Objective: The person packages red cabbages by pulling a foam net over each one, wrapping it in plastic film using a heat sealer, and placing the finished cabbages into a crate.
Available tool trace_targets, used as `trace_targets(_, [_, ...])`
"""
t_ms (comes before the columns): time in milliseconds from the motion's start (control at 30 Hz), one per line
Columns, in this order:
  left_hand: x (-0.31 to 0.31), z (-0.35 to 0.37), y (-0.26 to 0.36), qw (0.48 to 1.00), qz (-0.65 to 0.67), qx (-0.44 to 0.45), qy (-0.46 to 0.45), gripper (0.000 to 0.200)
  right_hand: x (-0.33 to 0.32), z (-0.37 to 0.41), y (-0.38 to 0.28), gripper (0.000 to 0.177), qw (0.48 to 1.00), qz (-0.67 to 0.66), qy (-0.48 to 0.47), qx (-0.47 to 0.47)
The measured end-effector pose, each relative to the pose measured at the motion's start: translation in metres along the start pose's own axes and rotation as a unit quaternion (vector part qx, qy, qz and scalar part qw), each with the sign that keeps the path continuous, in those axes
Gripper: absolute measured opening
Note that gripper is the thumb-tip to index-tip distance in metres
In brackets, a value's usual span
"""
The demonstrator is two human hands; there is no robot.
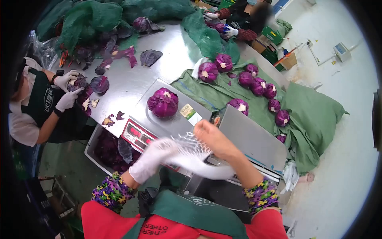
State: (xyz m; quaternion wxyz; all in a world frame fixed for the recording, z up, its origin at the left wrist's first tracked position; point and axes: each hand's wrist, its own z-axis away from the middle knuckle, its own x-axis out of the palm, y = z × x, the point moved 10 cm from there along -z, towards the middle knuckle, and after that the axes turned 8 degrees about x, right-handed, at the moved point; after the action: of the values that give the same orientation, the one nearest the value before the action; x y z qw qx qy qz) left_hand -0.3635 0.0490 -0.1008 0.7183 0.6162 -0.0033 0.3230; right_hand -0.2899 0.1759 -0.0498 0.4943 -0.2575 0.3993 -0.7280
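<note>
A white foam mesh sleeve (195, 148) stretches between my two hands, above the front of the weighing scale. My right hand (213, 137), bare, is closed with its fingertips pinched on the mesh. On the other side, my left hand (153, 158) wears a white glove; it meets the sleeve, but motion smears its fingers. A purple cabbage (163, 102) sits on the scale's metal plate (147, 121), just beyond my hands. Beside it lies a printed label card (187, 111), close to my right fingertips. Red digits glow on the scale's display (137, 133).
Several purple cabbages (258, 86) rest on green sacking (191, 85) at the right. A grey metal box (248, 137) stands right of the scale. At the left a co-worker's gloved hands (67, 97) hold a cabbage. A bin (92, 149) of purple leaves sits below the table edge.
</note>
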Motion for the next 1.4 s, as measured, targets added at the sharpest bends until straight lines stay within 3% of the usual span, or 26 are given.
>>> trace_targets(33, [-0.038,-0.006,0.025,0.987,-0.040,0.066,0.138,0.011,0.007,-0.004,0.002,0.027,0.984,0.166,-0.057,0.038])
trace_targets(67, [-0.079,-0.013,0.042,0.953,-0.114,0.181,0.213,0.014,0.003,-0.018,0.000,0.027,0.983,0.168,-0.064,0.034])
trace_targets(133, [-0.134,-0.022,0.061,0.887,-0.181,0.205,0.371,0.019,-0.001,-0.052,-0.027,0.028,0.917,0.360,-0.042,-0.166])
trace_targets(167, [-0.155,-0.035,0.062,0.857,-0.180,0.278,0.395,0.029,-0.012,-0.074,-0.047,0.027,0.913,0.358,0.023,-0.195])
trace_targets(200, [-0.165,-0.042,0.063,0.856,-0.182,0.283,0.393,0.029,-0.019,-0.100,-0.070,0.027,0.905,0.353,0.091,-0.221])
trace_targets(267, [-0.189,-0.067,0.007,0.892,0.135,0.076,0.424,0.040,-0.043,-0.175,-0.091,0.023,0.802,0.499,0.266,-0.195])
trace_targets(333, [-0.184,-0.092,-0.003,0.941,0.009,0.070,0.332,0.055,-0.068,-0.196,-0.075,0.028,0.882,0.318,0.321,-0.130])
trace_targets(400, [-0.145,-0.095,0.011,0.960,0.044,0.107,0.253,0.066,-0.056,-0.218,-0.049,0.032,0.867,0.386,0.290,-0.122])
trace_targets(467, [-0.148,-0.087,0.020,0.954,-0.074,0.128,0.261,0.072,-0.020,-0.225,-0.032,0.037,0.852,0.459,0.218,-0.122])
trace_targets(533, [-0.152,-0.089,0.045,0.887,-0.229,0.264,0.302,0.071,-0.043,-0.189,-0.044,0.034,0.913,0.239,0.299,-0.142])
trace_targets(600, [-0.109,-0.063,0.093,0.845,-0.336,0.309,0.278,0.067,-0.020,-0.142,-0.087,0.031,0.906,0.218,0.285,-0.225])
trace_targets(700, [-0.064,-0.047,0.122,0.852,-0.280,0.393,0.204,0.062,0.006,-0.103,-0.121,0.026,0.878,0.232,0.274,-0.317])
trace_targets(733, [-0.046,-0.038,0.128,0.893,-0.187,0.369,0.179,0.058,0.015,-0.094,-0.127,0.024,0.863,0.269,0.272,-0.331])
trace_targets(767, [-0.036,-0.034,0.125,0.923,-0.092,0.342,0.150,0.055,0.014,-0.074,-0.131,0.021,0.892,0.129,0.281,-0.330])
trace_targets(800, [-0.040,-0.030,0.119,0.923,-0.092,0.342,0.151,0.055,0.014,-0.070,-0.130,0.021,0.892,0.130,0.280,-0.330])
trace_targets(900, [-0.069,-0.043,0.043,0.975,0.058,0.158,0.148,0.038,0.015,-0.063,-0.128,0.021,0.906,0.141,0.204,-0.343])
trace_targets(933, [-0.078,-0.043,0.035,0.975,0.058,0.156,0.149,0.038,0.013,-0.058,-0.122,0.021,0.907,0.140,0.203,-0.342])
trace_targets(1000, [-0.086,-0.039,0.012,0.863,0.464,0.054,0.194,0.033,0.031,-0.077,-0.077,0.025,0.906,0.366,0.138,-0.159])
trace_targets(1033, [-0.097,-0.034,0.022,0.871,0.451,0.051,0.191,0.031,0.025,-0.083,-0.061,0.025,0.907,0.366,0.137,-0.158])
trace_targets(1067, [-0.099,-0.035,0.031,0.920,0.367,0.085,0.111,0.029,0.025,-0.084,-0.056,0.026,0.853,0.423,0.147,-0.268])
trace_targets(1100, [-0.099,-0.033,0.020,0.958,0.272,0.042,0.079,0.029,0.037,-0.071,-0.066,0.027,0.782,0.475,0.154,-0.373])
trace_targets(1133, [-0.095,-0.032,0.007,0.984,0.173,-0.002,0.047,0.030,0.029,-0.079,-0.071,0.027,0.780,0.478,0.154,-0.373])
trace_targets(1200, [-0.093,-0.041,0.009,0.989,0.125,0.039,0.067,0.026,-0.006,-0.112,-0.093,0.026,0.862,0.428,0.188,-0.198])
trace_targets(1267, [-0.165,-0.053,0.031,0.939,-0.039,0.140,0.312,0.036,0.002,-0.126,-0.122,0.023,0.807,0.476,0.292,-0.193])
trace_targets(1300, [-0.180,-0.053,0.058,0.888,-0.087,0.208,0.400,0.026,0.004,-0.137,-0.132,0.025,0.799,0.480,0.318,-0.176])
trace_targets(1400, [-0.215,-0.121,0.016,0.909,-0.251,0.111,0.313,0.029,-0.030,-0.203,-0.096,0.031,0.825,0.446,0.322,-0.130])
